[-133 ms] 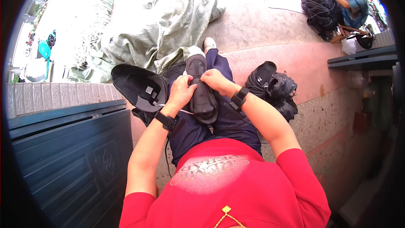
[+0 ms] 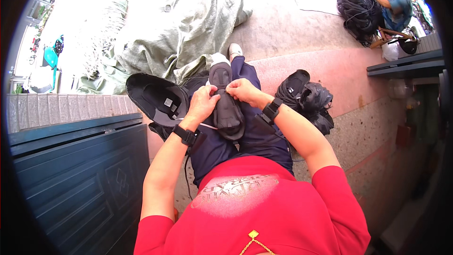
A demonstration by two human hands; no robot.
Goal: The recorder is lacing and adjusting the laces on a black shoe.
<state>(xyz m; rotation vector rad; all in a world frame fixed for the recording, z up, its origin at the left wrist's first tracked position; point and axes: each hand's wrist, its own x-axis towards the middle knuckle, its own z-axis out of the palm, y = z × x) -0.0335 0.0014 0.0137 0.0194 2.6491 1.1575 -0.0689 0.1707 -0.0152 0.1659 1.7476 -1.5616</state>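
A black fabric shoe (image 2: 228, 113) lies lengthwise across my lap, its toe and heel ends pointing away from and toward me. My left hand (image 2: 204, 102) is closed on its left edge, thumb on top. At the opposite edge my right hand (image 2: 244, 91) pinches with thumb and forefinger; anything small between those fingertips is too fine to make out. A pale cord or thread (image 2: 207, 125) runs beside the shoe below my left hand. Left of it, a larger black shoe upper (image 2: 153, 99) lies open, with small white labels inside.
A bundle of black shoe uppers (image 2: 306, 97) sits right of my legs. Grey-green sheeting (image 2: 174, 33) covers the ground ahead. Blue panelled doors (image 2: 85, 174) stand at left. At far right, a seated person (image 2: 396, 9) works beside a dark pile (image 2: 359, 12).
My right fingertips have shifted slightly along the shoe's edge, and the wrist has turned a little. My left hand keeps its hold.
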